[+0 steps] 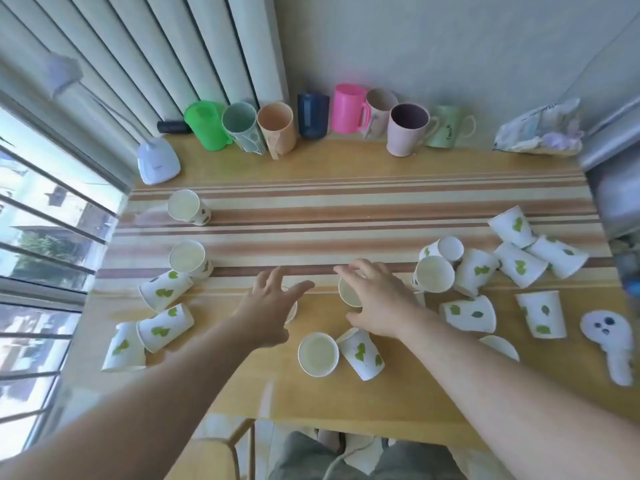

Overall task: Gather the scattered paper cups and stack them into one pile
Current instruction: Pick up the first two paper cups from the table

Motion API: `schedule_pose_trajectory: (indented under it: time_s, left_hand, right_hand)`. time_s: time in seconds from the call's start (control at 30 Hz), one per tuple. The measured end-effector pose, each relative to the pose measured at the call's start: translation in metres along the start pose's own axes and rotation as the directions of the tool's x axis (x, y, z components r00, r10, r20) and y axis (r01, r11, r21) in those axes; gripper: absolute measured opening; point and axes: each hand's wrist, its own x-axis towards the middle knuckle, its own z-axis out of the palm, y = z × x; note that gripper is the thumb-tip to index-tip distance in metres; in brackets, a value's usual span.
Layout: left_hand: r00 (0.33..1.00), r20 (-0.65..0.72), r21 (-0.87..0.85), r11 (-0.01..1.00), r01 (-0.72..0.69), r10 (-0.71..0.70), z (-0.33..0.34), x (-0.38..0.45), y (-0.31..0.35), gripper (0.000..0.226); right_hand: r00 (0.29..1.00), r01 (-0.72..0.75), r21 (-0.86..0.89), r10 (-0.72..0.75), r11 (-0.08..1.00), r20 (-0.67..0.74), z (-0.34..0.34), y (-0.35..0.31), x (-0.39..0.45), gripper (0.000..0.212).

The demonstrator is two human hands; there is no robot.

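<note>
Several white paper cups with green leaf prints lie scattered on the wooden table (346, 403). Some lie tipped at the left (164, 329), two stand open at the far left (187, 258), and a cluster lies at the right (476, 270). One upright cup (318, 353) and one tipped cup (362, 355) sit near the front middle. My right hand (377, 299) curls around an upright cup (349, 293), fingers behind it and thumb in front. My left hand (270, 306) hovers with fingers spread over another cup (293, 311), which it mostly hides.
A row of coloured plastic mugs (346, 107) lines the back wall. A white desk lamp (157, 162) stands at the back left, a crumpled plastic bag (540, 133) at the back right. A paper ghost cut-out (609, 337) lies at the right edge. A chair back (221, 445) is below.
</note>
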Motion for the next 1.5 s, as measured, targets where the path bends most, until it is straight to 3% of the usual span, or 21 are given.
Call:
schedule_pose_trajectory:
  time_s: [0.27, 0.5, 0.73, 0.87, 1.0, 1.17, 1.33, 1.5]
  left_hand:
    - [0.996, -0.091, -0.104, 0.995, -0.005, -0.004, -0.005, 0.017, -0.010, 0.079]
    - [0.975, -0.223, -0.201, 0.979, -0.037, -0.009, -0.044, 0.070, -0.002, 0.077]
    - [0.962, -0.266, -0.259, 0.966, -0.012, -0.059, -0.076, 0.128, 0.007, 0.086]
    - [0.961, -0.270, -0.287, 0.958, -0.030, -0.051, -0.069, 0.145, 0.009, 0.081]
    - [0.965, -0.253, -0.368, 0.929, -0.035, -0.064, -0.055, 0.147, 0.006, 0.086]
    - [0.969, -0.226, -0.426, 0.905, -0.010, -0.095, -0.053, 0.140, 0.003, 0.112]
    - [0.951, -0.270, -0.458, 0.889, 0.010, -0.151, -0.049, 0.121, -0.017, 0.113]
    - [0.950, -0.226, -0.483, 0.871, 0.084, -0.217, -0.037, 0.111, -0.033, 0.111]
  right_hand:
    - [0.993, -0.115, -0.008, 0.114, 0.993, -0.026, 0.018, 0.002, 0.013, 0.081]
    - [0.982, -0.142, 0.059, 0.148, 0.988, -0.120, -0.015, 0.023, 0.043, 0.078]
    - [0.962, -0.173, 0.064, 0.183, 0.983, -0.202, -0.048, 0.054, 0.090, 0.083]
    - [0.971, -0.164, 0.051, 0.170, 0.985, -0.170, -0.047, 0.067, 0.102, 0.085]
    - [0.973, -0.171, 0.043, 0.175, 0.984, -0.149, -0.039, 0.075, 0.103, 0.087]
    - [0.974, -0.167, 0.085, 0.178, 0.982, -0.141, -0.040, 0.081, 0.097, 0.110]
    - [0.964, -0.175, 0.138, 0.198, 0.975, -0.177, -0.047, 0.094, 0.092, 0.108]
    - [0.966, -0.187, 0.176, 0.214, 0.966, -0.144, -0.051, 0.099, 0.094, 0.107]
